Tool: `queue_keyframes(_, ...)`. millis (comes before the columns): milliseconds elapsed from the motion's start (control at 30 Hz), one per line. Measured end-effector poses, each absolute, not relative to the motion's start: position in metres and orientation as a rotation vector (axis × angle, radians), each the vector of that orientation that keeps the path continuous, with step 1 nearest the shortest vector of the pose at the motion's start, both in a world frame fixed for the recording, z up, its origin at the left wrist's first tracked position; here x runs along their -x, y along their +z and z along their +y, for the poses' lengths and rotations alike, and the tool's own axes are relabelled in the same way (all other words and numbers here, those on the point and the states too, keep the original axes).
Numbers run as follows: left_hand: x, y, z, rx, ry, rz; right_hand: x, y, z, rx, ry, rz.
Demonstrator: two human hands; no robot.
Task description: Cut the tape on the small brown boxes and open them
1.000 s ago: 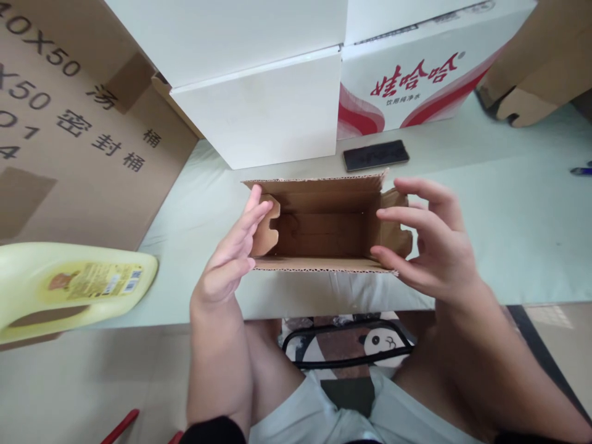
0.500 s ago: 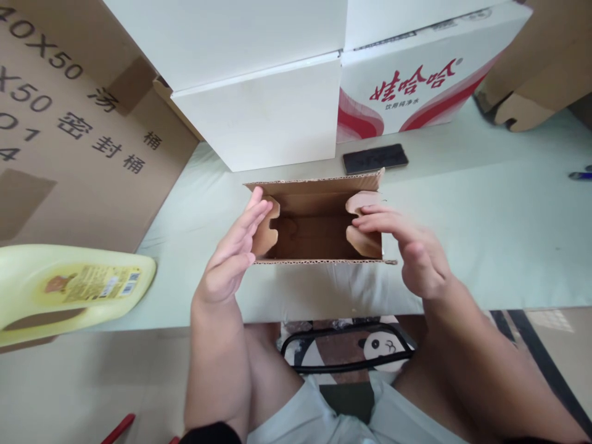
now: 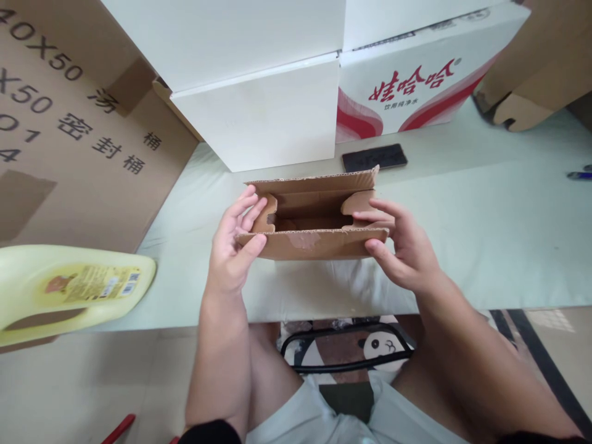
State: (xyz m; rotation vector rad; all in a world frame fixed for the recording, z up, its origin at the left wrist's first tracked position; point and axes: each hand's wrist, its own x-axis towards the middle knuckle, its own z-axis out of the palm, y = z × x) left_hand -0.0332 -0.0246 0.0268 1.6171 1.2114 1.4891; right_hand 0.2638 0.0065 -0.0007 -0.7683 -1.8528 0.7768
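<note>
A small brown corrugated cardboard box stands open on the pale green table, right in front of me. My left hand grips its left end, thumb on the near flap and fingers on the notched left side flap. My right hand grips the right end the same way, fingers over the right side flap and thumb under the near flap. Both side flaps are folded inward and the near long flap is tilted over the opening. The far flap stands up.
A black phone lies just behind the box. White cartons and a red-printed carton stand at the back. A large brown carton is on the left, with a yellow jug on its side. A pen lies far right.
The right side flap was folded inward by my right hand. Then both hands took the near long flap and raised it over the opening. The box stayed in place.
</note>
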Motion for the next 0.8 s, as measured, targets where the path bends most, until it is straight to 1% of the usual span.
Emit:
queue_keyframes(167, 0.029, 0.018, -0.022, -1.644, 1.578, 1.392, -0.265, -0.007, 0.008, 0.776, 0.767, -1.853)
queue_keyframes(267, 0.030, 0.014, -0.017, -1.670, 1.563, 1.382, -0.265, -0.013, 0.011, 0.811, 0.667, -1.821)
queue_keyframes(400, 0.032, 0.010, -0.013, -1.663, 1.626, 1.389, -0.262, -0.012, 0.014, 0.814, 0.593, -1.779)
queue_keyframes(600, 0.034, 0.009, -0.015, -1.612, 1.591, 1.511, -0.259, -0.007, 0.013, 0.899, 0.512, -1.916)
queue_keyframes(800, 0.035, 0.012, -0.015, -1.751, 1.489, 1.610, -0.260, -0.006, 0.015, 0.962, 0.456, -1.868)
